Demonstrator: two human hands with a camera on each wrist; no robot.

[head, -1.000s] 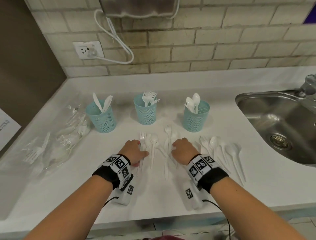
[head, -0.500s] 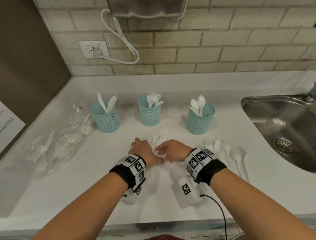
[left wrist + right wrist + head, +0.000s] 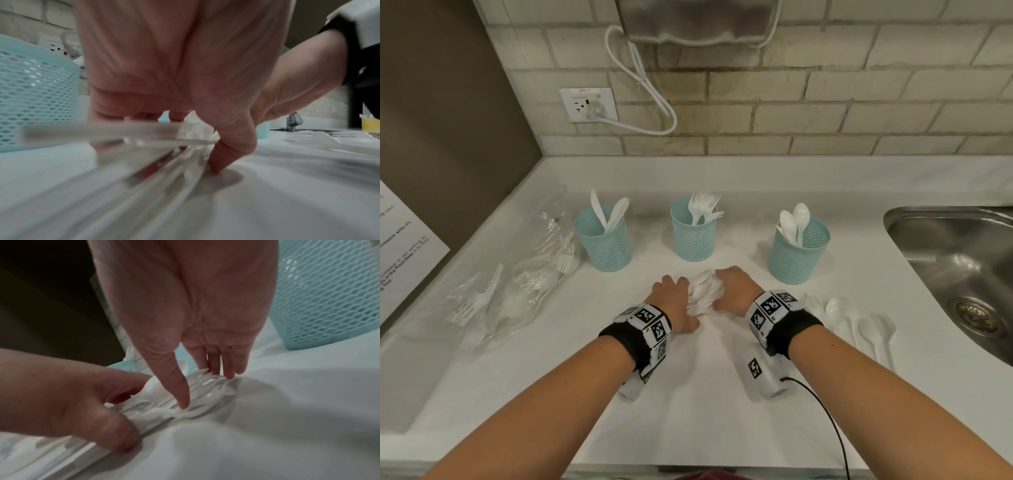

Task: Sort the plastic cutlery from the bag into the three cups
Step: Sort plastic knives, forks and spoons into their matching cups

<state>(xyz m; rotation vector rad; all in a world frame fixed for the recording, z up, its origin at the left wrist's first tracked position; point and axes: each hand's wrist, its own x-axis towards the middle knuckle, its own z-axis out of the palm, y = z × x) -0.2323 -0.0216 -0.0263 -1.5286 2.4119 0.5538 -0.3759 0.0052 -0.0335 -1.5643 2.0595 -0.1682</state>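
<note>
Now both hands meet over a small heap of white plastic cutlery (image 3: 702,295) on the white surface (image 3: 709,394), in front of the middle cup. The left hand (image 3: 677,303) bears on the heap from its left side; in the left wrist view its thumb tip is planted on the surface beside the handles and its fingers curl down over the blurred pieces, so its grip is partly closed around the bundle. The right hand (image 3: 732,291) comes from the other side; in the right wrist view its fingers (image 3: 213,363) point down, fairly straight, with the tips touching the fork tines and the thumb touching the pieces, a loose, mostly open grip that presses rather than wraps.

Behind the hands stand three pale blue mesh cups. The left cup (image 3: 606,245) holds knives, the middle cup (image 3: 693,234) holds forks, and the right cup (image 3: 798,253) holds spoons. The clear plastic bag (image 3: 517,284) lies at the left of the surface, just beside the left cup, with some white pieces inside it. A few loose spoons (image 3: 859,325) lie on the surface to the right of the right wrist, between it and the steel sink (image 3: 962,260).
</note>
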